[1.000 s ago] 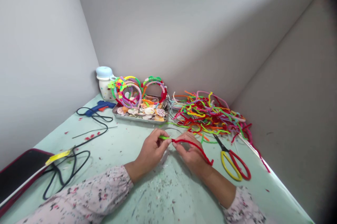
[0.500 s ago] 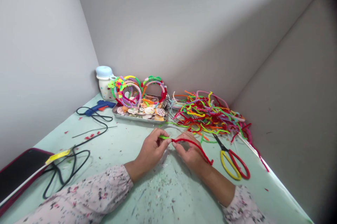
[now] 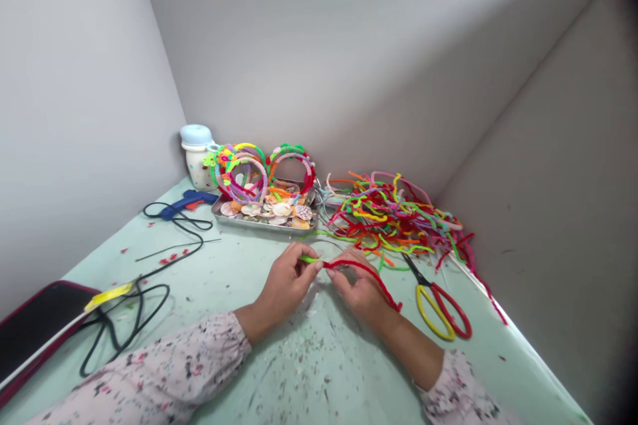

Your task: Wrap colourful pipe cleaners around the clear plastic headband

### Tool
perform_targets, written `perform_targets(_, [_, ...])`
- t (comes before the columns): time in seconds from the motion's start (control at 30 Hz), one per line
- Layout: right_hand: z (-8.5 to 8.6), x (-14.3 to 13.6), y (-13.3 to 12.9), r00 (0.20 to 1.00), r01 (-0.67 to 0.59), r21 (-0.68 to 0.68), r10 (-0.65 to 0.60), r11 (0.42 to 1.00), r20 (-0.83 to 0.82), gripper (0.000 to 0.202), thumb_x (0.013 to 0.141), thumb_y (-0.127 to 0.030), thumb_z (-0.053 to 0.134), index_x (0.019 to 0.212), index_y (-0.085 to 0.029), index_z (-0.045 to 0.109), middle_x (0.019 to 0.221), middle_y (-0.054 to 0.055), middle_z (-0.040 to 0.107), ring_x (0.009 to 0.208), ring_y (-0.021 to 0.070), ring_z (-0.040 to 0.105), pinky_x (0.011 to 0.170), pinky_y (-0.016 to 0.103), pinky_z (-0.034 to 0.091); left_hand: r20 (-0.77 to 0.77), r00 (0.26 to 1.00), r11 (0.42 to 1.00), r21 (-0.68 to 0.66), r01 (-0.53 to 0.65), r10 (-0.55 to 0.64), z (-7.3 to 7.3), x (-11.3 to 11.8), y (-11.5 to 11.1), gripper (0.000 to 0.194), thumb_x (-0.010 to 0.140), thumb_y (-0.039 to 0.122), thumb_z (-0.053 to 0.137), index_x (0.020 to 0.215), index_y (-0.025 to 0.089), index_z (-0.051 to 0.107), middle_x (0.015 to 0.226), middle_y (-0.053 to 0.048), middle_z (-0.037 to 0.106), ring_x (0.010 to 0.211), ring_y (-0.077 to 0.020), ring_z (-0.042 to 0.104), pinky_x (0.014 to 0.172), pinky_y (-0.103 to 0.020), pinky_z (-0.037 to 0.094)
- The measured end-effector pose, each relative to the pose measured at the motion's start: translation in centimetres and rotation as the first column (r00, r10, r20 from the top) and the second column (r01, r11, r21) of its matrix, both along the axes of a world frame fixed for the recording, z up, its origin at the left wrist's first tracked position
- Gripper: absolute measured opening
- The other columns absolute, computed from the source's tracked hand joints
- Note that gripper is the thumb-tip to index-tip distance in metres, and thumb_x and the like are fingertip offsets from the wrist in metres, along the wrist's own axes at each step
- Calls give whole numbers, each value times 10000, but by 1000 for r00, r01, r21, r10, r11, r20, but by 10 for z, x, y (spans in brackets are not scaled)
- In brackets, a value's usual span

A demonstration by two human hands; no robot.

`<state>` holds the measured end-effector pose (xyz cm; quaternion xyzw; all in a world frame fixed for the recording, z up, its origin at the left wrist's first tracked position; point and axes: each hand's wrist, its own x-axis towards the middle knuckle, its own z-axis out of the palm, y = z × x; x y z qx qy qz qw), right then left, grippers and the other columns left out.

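Over the middle of the pale green table, my left hand [image 3: 289, 282] pinches a thin band wrapped in bright green pipe cleaner [image 3: 310, 259]. Close beside it, my right hand [image 3: 359, 285] has thumb and fingers closed on a red pipe cleaner [image 3: 366, 270]. The red strand meets the green part between my two hands, and its loose end lies back over my right hand toward the wrist. A thin bare hoop [image 3: 326, 243] curves just beyond my fingertips. Part of it is hidden by my hands.
Behind are a metal tray [image 3: 259, 227] of shells, colourful wrapped hoops [image 3: 248, 179] and a lidded cup [image 3: 198, 159]. Pipe cleaners [image 3: 399, 212] heap at back right, near scissors [image 3: 438, 308]. At left lie a blue glue gun [image 3: 187, 204], a black cord [image 3: 164, 272] and a dark device [image 3: 44, 315].
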<state>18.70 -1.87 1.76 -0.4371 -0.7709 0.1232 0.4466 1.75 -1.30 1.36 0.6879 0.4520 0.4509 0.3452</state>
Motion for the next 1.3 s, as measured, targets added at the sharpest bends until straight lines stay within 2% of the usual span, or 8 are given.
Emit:
perform_targets(0.37, [-4,0,0,999,32,-121,-35,992,-27,163,839,-300,533,773,-192,636,788,44,644,825,199,576,797,326,433,2,1000,1000,14,2,-2,-1,1,1,173,838,336,525,871,168,548,761,3,519,624,-107,470,584,-221,379])
perform_targets(0.57, [-8,1,1,998,38,-132,-44,991,-43,134,821,-297,570,761,-195,634,786,40,658,836,205,586,770,318,440,14,1000,1000,7,4,-4,0,1,0,177,835,343,526,863,170,548,747,5,525,621,-109,472,586,-223,384])
perform_targets(0.87, [-5,1,0,993,-4,-199,-20,980,-117,88,816,-241,570,750,-190,601,752,10,630,746,164,572,708,270,434,16,1000,1000,-22,7,-7,-2,1,1,179,830,344,534,865,169,545,719,6,528,604,-109,469,557,-217,378])
perform_targets(1.1, [-8,0,0,992,-11,-191,-13,982,-126,99,822,-247,566,749,-187,595,752,11,627,741,161,570,705,271,437,-23,1000,1000,12,19,-18,-1,0,1,190,831,348,531,890,167,546,762,-2,531,632,-113,479,586,-230,388])
perform_targets(1.3, [-12,2,2,996,31,-121,-40,992,-76,110,814,-276,581,751,-191,610,760,31,643,773,186,588,747,304,447,-31,1000,999,34,6,-5,-1,1,0,170,828,333,532,874,170,551,773,-3,535,627,-113,480,589,-232,386])
